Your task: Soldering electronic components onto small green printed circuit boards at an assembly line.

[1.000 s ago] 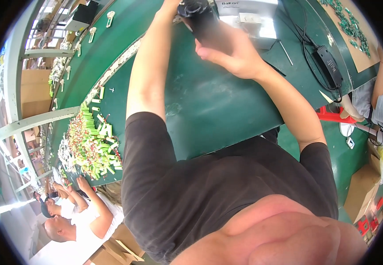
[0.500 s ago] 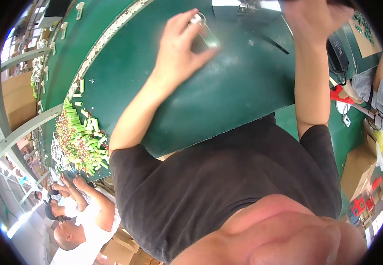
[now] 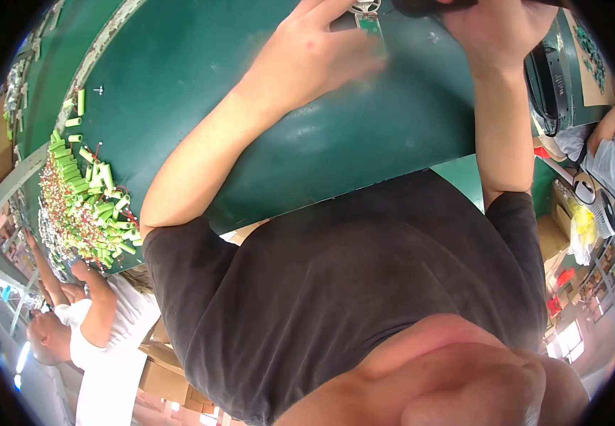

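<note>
At the top middle of the table, my left hand point(image 3: 314, 57) steadies a small part with a round white ring point(image 3: 365, 6) and a green circuit board point(image 3: 368, 25). A finger reaches the ring, and the blurred thumb lies by the board's lower end. Some fingertips are cut off by the upper edge. To the right, my right hand point(image 3: 506, 32) is closed around a dark object point(image 3: 428, 6), mostly out of view; its kind cannot be made out.
Many green cylindrical cells with red wires point(image 3: 87, 192) lie heaped at the table's left edge. A small screw-like piece point(image 3: 99, 90) is near them. Right of my arm stands a black device point(image 3: 548, 89), beside a board of green pieces point(image 3: 590, 53). A person in white point(image 3: 108, 319) sits at left.
The view has shifted, and the pile appears further left. My left hand has moved right with the ringed part, closer to my right hand. The dark object now reaches toward the part.
</note>
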